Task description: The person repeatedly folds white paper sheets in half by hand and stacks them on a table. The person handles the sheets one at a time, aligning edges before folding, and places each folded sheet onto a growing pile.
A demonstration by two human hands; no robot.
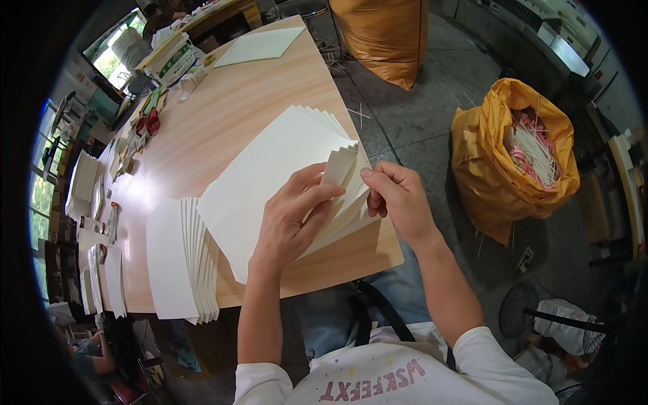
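White sheets point(260, 162) take centre stage, fanned in a stack directly beneath both hands, one corner bent up between them! Around that, a grey floor point(445, 88) spreads off to the right of the hands, and a wood-grain table point(290, 81) runs away ahead and to the left. Beyond the hands stands a tall orange sack point(381, 37); right of the right hand, a second, open sack point(472, 169) shows white sticks and pink scraps. Left of the left hand, another fanned stack point(169, 250); farther left, small odds and ends, some red, along the table.

Now the grip: the left hand point(290, 209) has the bent-up sheets between thumb and fingers. The right hand point(403, 199) is curled at their edge, thumb forward, but I can't tell whether it pinches one.

Harder to read: the tall sack is cut off at the top, a fan point(518, 310) behind the right forearm sinks into shadow, and a second person point(101, 361), far left behind the left forearm, is dim and partial. Some right fingertips are tucked out of sight.

Lettering? Reddish, upside down on the white shirt point(486, 361) nearest us, and more on a green-marked box point(179, 64) far ahead-left.
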